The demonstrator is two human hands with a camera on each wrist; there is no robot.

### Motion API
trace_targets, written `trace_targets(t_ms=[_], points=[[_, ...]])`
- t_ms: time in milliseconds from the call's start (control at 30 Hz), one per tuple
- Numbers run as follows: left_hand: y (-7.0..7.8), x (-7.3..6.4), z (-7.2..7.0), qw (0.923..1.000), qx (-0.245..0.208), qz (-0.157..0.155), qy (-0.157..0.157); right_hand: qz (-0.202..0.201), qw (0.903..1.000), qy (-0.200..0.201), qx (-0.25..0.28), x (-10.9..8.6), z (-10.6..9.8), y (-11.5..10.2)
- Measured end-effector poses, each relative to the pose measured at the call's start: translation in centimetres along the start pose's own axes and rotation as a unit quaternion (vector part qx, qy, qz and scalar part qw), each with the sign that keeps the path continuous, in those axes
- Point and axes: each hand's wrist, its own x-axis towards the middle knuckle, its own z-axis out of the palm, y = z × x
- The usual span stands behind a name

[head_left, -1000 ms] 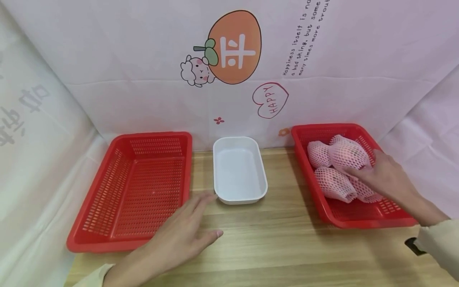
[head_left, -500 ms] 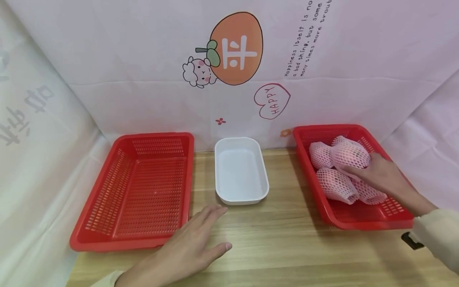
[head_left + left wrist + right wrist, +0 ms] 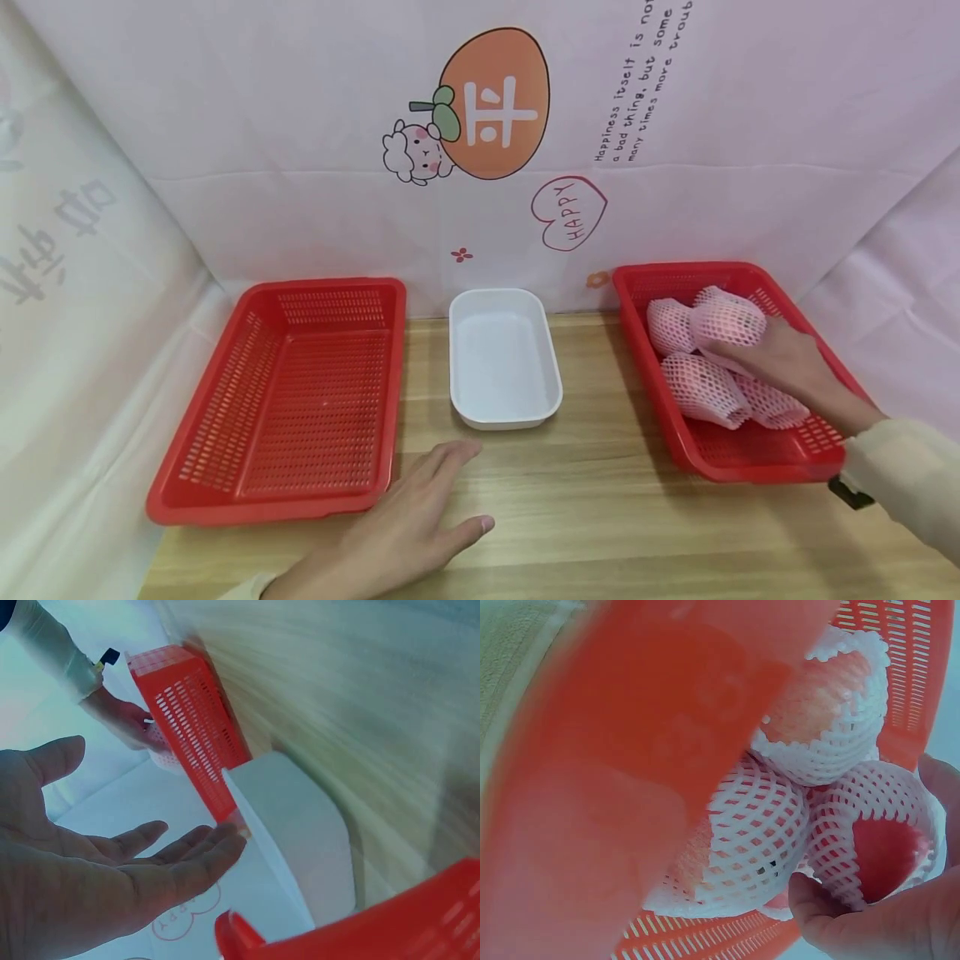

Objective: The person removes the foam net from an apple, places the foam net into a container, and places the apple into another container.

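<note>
My right hand point(image 3: 783, 358) reaches into the right red basket point(image 3: 750, 467) and grips a fruit in a pink foam net point(image 3: 727, 317) between thumb and fingers. In the right wrist view, red skin shows through the opening of this netted fruit point(image 3: 889, 855). Several more netted fruits point(image 3: 703, 387) lie against it in the basket. My left hand point(image 3: 408, 525) holds nothing, its fingers relaxed and thumb spread, low over the table near the front right corner of the left red basket point(image 3: 393, 375). From the left wrist, the open palm point(image 3: 97, 870) shows beside the white tray point(image 3: 300, 832).
The white tray point(image 3: 502, 362) stands between both baskets, close to the back cloth point(image 3: 300, 100). Printed cloth also encloses the left and right sides. The wooden table point(image 3: 585, 517) extends in front. Inside the left basket, the perforated bottom is visible.
My right hand has moved slightly left around the netted fruit, which has shifted a little the same way. My left hand has drawn slightly back toward me and to the right.
</note>
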Motion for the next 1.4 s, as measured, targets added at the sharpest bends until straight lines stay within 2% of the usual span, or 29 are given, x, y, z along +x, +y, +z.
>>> trace_targets(t_ms=[200, 400, 633, 833, 1033, 1400], points=[[-0.4, -0.1, 0.8, 0.9998, -0.003, -0.015, -0.01, 0.009, 0.9999, 0.012, 0.009, 0.3, 0.4, -0.1], [-0.8, -0.2, 1.3, 0.9988, -0.031, -0.029, -0.023, 0.005, 0.9998, 0.016, 0.009, 0.5, 0.4, -0.3], [-1.4, -0.4, 1.8, 0.9979, -0.055, -0.031, -0.017, -0.004, 0.9997, 0.025, -0.005, 0.3, -0.1, -0.8], [-1.9, -0.3, 2.2, 0.9986, -0.046, -0.024, -0.007, -0.031, 0.9984, 0.047, -0.008, -0.3, -0.6, -1.8], [-2.3, -0.3, 2.7, 0.9995, -0.028, -0.004, 0.013, -0.081, 0.9938, 0.075, -0.011, -1.5, -1.1, -4.0], [-2.9, -0.5, 3.1, 0.9994, -0.024, 0.007, 0.023, -0.103, 0.9927, 0.058, -0.02, -4.3, -0.8, -9.3]])
